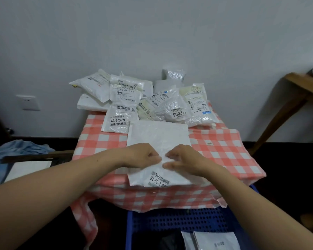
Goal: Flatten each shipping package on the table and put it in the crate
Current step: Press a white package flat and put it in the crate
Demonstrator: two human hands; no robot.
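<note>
A large white shipping package (158, 136) lies flat on the red-and-white checked table (224, 150), its near end with a printed label reaching the front edge. My left hand (145, 156) and my right hand (181, 157) rest side by side on its near half, fingers curled inward and pressing down on the plastic. Several more white packages (145, 100) are heaped at the back of the table. Below the front edge stands the blue perforated crate (179, 219), with a few flat white packages (215, 240) inside.
A wooden table (296, 91) stands at the right. At the left, blue cloth (18, 150) and a white sheet (27, 168) lie on a low surface. A wall socket (27, 102) sits on the white wall behind. The checked cloth hangs over the front.
</note>
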